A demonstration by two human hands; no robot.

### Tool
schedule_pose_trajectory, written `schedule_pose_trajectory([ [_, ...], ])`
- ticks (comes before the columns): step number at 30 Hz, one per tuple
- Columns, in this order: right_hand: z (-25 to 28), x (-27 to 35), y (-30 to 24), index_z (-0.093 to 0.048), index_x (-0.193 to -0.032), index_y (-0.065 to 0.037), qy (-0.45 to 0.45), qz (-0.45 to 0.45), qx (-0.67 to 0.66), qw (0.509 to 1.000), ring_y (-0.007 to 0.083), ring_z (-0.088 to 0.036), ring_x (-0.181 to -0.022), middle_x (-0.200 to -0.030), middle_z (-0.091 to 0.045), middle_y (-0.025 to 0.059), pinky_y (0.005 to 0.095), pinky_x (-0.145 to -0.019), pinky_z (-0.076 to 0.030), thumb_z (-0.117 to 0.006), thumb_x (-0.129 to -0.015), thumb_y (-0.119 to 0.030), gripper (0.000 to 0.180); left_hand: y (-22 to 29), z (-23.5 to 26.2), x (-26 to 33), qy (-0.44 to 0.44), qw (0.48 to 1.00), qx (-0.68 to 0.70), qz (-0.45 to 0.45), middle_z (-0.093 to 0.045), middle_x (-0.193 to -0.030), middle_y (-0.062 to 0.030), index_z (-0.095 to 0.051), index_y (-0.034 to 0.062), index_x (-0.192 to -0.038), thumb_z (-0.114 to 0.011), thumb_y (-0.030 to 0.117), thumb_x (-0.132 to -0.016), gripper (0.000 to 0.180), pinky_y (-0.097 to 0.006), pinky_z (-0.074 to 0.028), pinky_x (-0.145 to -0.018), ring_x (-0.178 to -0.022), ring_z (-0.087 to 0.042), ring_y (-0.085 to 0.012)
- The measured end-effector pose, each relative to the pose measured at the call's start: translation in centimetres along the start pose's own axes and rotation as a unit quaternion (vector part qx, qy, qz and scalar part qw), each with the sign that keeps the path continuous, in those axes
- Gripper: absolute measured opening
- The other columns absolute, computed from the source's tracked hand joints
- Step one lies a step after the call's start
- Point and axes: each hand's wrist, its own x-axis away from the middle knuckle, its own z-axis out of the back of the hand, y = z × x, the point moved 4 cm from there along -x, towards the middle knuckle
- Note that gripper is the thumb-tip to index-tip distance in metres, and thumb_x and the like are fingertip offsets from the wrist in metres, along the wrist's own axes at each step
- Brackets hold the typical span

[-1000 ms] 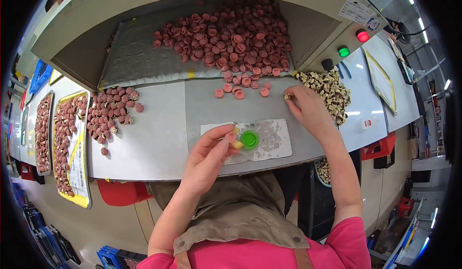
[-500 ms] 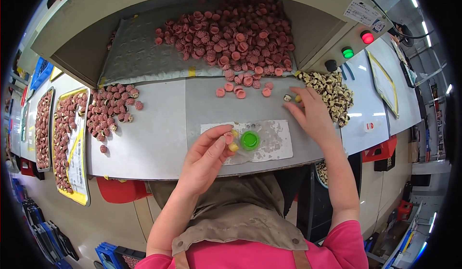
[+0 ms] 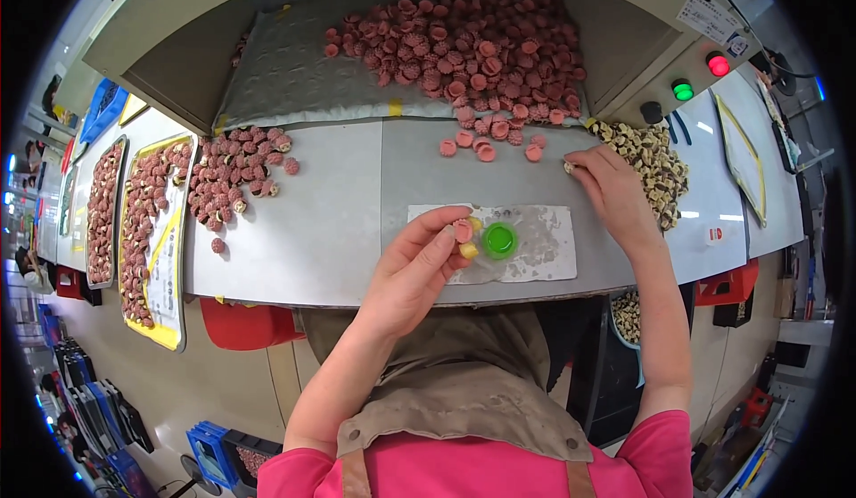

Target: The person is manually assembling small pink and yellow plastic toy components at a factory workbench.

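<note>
Fingers of the right hand (image 3: pixel 617 197) are pinching a small cream piece (image 3: pixel 569 167), long axis unclear; the left hand's fingers (image 3: pixel 437 219) are clamping a pink shell (image 3: pixel 463 230), lying leftward and bodyward of that piece. Green pot (image 3: pixel 499 240) is sitting just right of the shell, nearer the left hand (image 3: pixel 413 271).

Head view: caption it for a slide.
Left hand holds a pink berry beside a green pot; right hand pinches a small pale piece near a cream-and-brown heap.
</note>
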Motion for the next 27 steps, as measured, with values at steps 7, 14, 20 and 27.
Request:
schedule_pose_trajectory([
  [7,0.2,1.3,-4.3,-0.059,-0.099,-0.001,-0.037,-0.064,-0.121,0.990,0.0294,-0.057,-0.079,-0.089,-0.056,0.0132,0.0344,-0.071,-0.047,-0.059,-0.085,-0.005,0.015,0.1,-0.3,0.5,0.008,0.997,-0.070,-0.015,-0.058,-0.110,-0.0016,-0.049,0.0045,-0.124,-0.055,0.013,-0.094,0.031,-0.026,-0.045,-0.086,-0.098,-0.054,-0.0102],
  [14,-2.4,2.0,-9.0,-0.058,-0.096,-0.004,-0.071,0.083,-0.044,0.993,0.0295,-0.056,-0.079,-0.086,-0.055,0.0110,0.0372,-0.069,-0.047,-0.063,-0.080,-0.004,0.017,0.1,-0.2,0.5,-0.006,0.996,-0.085,-0.029,-0.059,-0.106,-0.0014,-0.049,0.0054,-0.122,-0.056,0.013,-0.093,0.030,-0.026,-0.045,-0.085,-0.098,-0.054,-0.0101],
  [20,-3.1,2.1,-9.4,-0.057,-0.095,-0.004,-0.078,0.103,0.005,0.992,0.0307,-0.056,-0.079,-0.084,-0.054,0.0105,0.0382,-0.070,-0.047,-0.064,-0.078,-0.004,0.018,0.0,0.6,0.6,-0.017,1.000,-0.006,0.000,-0.058,-0.105,-0.0009,-0.051,0.0059,-0.118,-0.056,0.014,-0.094,0.026,-0.026,-0.045,-0.085,-0.098,-0.054,-0.0105],
  [27,-3.1,2.2,-9.1,-0.058,-0.096,-0.003,-0.068,0.065,-0.049,0.994,0.0266,-0.057,-0.079,-0.085,-0.055,0.0103,0.0349,-0.070,-0.048,-0.063,-0.080,-0.002,0.017,0.3,0.0,0.5,0.000,1.000,-0.026,-0.014,-0.060,-0.105,-0.0018,-0.052,0.0060,-0.118,-0.056,0.016,-0.094,0.026,-0.026,-0.045,-0.085,-0.097,-0.055,-0.0104],
])
